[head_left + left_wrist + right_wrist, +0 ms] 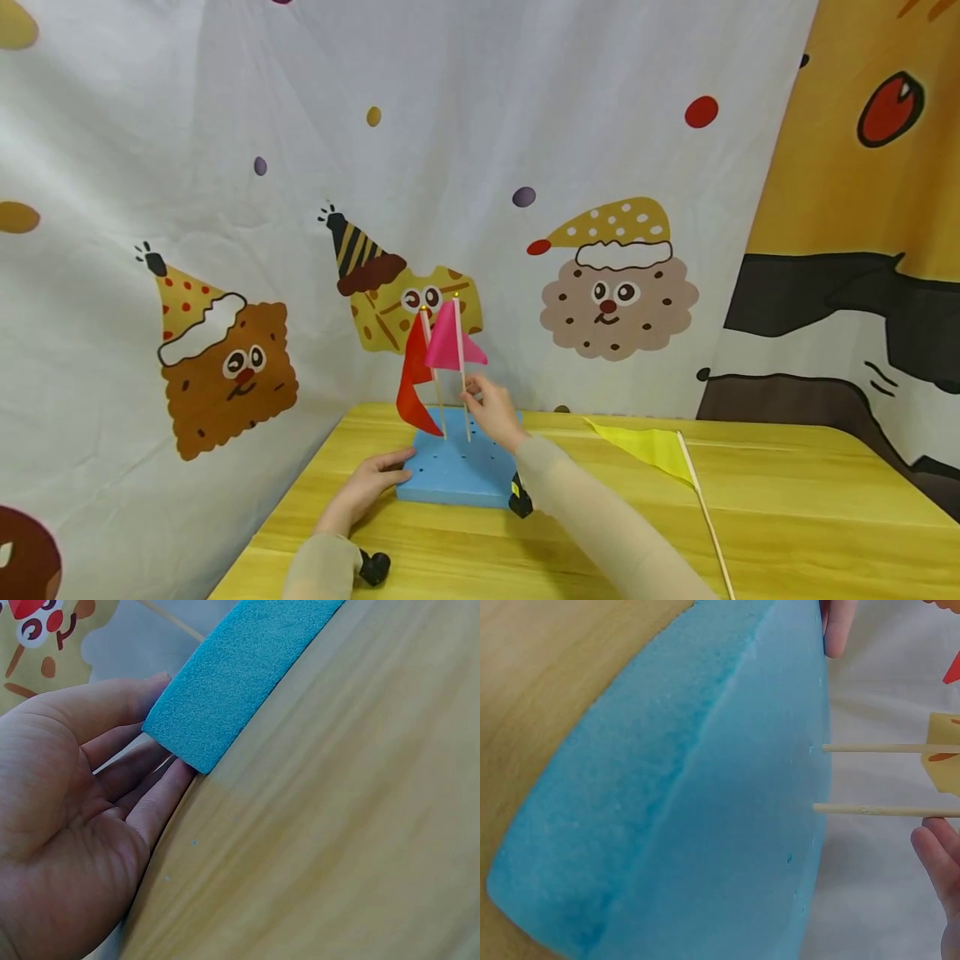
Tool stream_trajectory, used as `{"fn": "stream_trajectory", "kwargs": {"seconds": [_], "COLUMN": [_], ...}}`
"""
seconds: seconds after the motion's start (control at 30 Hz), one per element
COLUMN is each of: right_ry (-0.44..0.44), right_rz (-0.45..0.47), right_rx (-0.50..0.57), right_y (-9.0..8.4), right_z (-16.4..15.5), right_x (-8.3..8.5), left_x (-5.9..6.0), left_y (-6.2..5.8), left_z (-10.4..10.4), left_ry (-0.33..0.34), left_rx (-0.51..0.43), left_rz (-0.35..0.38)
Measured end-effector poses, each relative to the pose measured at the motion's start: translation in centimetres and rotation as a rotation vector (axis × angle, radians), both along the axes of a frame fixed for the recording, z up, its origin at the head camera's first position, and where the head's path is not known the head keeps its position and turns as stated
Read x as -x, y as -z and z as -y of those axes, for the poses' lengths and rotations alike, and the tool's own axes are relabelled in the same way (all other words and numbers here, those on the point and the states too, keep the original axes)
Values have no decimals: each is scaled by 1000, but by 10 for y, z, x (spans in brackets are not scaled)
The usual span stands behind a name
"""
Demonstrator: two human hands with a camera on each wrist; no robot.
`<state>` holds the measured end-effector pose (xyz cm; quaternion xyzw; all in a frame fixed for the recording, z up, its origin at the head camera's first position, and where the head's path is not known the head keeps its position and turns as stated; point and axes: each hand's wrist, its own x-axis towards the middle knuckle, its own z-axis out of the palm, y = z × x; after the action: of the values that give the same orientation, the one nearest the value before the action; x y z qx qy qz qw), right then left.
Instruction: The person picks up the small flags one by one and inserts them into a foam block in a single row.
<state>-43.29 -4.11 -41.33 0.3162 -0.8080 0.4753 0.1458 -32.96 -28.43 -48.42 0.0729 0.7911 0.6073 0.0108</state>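
A blue foam block (450, 473) lies on the yellow wooden table (787, 517). A red flag (411, 379) and a pink flag (448, 340) stand upright in it on thin wooden sticks. My left hand (371, 483) rests on the table with straight fingers against the block's left corner (187, 742); the left wrist view shows the palm (82, 817) open beside it. My right hand (491, 410) is raised over the block, fingertips at the pink flag's stick. The right wrist view shows both sticks (885, 810) entering the foam (727, 825) and a finger (937, 855) just beside one, not curled round it.
A yellow flag (651, 446) on a long stick (708, 517) lies flat on the table to the right of the block. A cartoon-printed cloth backdrop (225, 250) hangs close behind the table's far and left edges.
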Motion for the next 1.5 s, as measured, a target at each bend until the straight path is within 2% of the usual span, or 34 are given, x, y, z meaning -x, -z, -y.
{"fn": "stream_trajectory", "kwargs": {"seconds": [0.17, 0.43, 0.7, 0.9, 1.2, 1.5], "right_ry": [-6, -10, -41, -47, -23, -61], "right_rz": [11, -27, 46, 73, 96, 178], "right_rx": [37, 66, 95, 88, 69, 105], "right_y": [4, 10, 10, 16, 22, 27], "right_z": [-2, -3, -5, -9, -18, -49], "right_x": [0, 1, -2, -2, -4, -1], "left_x": [0, 1, 2, 1, -1, 2], "left_y": [0, 2, -3, -2, 1, 1], "left_z": [0, 1, 1, 1, -2, 1], "left_ry": [6, 14, 21, 49, 34, 19], "left_rx": [2, 1, -10, -12, -13, 7], "left_rz": [-2, -7, 3, 11, 7, 20]}}
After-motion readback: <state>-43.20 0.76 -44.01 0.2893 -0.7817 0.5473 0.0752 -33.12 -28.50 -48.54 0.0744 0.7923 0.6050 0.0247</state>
